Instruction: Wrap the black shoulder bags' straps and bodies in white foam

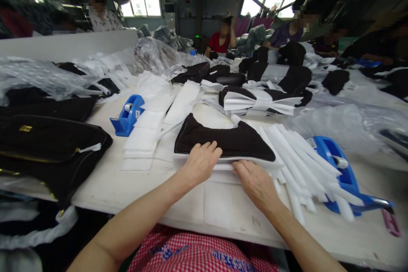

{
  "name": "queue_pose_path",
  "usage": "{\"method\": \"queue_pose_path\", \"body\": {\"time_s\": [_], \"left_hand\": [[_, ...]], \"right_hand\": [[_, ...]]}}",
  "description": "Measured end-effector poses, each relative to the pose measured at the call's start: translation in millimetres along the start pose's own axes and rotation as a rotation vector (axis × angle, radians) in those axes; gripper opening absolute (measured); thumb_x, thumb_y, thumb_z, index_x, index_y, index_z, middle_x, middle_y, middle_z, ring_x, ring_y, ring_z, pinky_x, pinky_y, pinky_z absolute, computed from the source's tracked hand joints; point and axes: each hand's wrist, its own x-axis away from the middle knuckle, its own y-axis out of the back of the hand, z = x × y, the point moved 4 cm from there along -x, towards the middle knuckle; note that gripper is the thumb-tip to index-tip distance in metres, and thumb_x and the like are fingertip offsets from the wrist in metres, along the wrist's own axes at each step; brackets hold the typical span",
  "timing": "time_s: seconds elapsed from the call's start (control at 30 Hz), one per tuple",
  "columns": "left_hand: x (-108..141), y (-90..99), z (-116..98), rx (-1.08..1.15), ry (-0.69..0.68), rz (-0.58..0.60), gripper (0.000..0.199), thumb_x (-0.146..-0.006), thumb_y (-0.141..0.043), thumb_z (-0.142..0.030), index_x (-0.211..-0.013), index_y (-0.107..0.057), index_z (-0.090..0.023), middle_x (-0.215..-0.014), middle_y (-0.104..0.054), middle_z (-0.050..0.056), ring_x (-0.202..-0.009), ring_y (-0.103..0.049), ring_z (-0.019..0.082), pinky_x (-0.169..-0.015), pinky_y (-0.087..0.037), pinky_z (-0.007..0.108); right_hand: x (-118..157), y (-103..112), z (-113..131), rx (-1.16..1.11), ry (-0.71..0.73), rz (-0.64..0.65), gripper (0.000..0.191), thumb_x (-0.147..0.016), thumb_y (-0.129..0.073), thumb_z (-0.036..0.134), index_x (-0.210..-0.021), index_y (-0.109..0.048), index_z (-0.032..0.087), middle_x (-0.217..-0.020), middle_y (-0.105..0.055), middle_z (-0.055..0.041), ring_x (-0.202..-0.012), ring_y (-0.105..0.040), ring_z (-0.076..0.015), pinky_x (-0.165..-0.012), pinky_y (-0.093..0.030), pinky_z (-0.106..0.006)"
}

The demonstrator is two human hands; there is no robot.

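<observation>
A black handbag (223,138) with a curved top lies on white foam sheet (181,159) in front of me. My left hand (204,159) is closed at the bag's near edge, its fingers bent over the black fabric and its thumb hidden. Just to the right, my right hand (253,178) pinches the white foam sheet along that same edge, palm down. Beneath and in front of the bag, more flat white sheets (219,204) rest on the table. Rolled white foam strips (299,165) are heaped to the right of the bag.
Blue tape dispensers stand on the left (127,117) and right (338,170). A stack of white sheets (140,148) lies left of my hands. Larger black bags (54,140) cover the left table end. A foam-wrapped bag (261,101) and clear plastic (344,119) lie beyond. Several people sit farther back.
</observation>
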Motion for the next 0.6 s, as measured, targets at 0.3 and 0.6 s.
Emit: {"method": "queue_pose_path", "body": {"time_s": [0.3,0.6], "left_hand": [[4,-30.4,15,-0.014,-0.100,-0.121,0.017,-0.091,-0.063,-0.028,-0.104,-0.058,-0.018,-0.145,-0.053,0.012,-0.127,-0.056,0.027,-0.086,-0.048,0.038],[0,-23.1,20,0.017,-0.133,-0.144,0.020,-0.086,-0.071,-0.032,-0.097,-0.061,-0.019,-0.136,-0.059,0.008,-0.115,-0.057,0.025,-0.079,-0.043,0.035]], "right_hand": [[2,7,1,0.028,0.053,-0.161,0.014,-0.095,-0.055,0.012,-0.099,-0.065,0.020,-0.106,-0.068,-0.0092,-0.098,-0.061,-0.0225,-0.090,-0.043,-0.038],[-15,8,-56,-0.211,0.057,0.210,0.023,-0.096,-0.054,0.030,-0.115,-0.057,0.018,-0.109,-0.065,-0.0106,-0.093,-0.064,-0.0226,-0.077,-0.051,-0.035]]}}
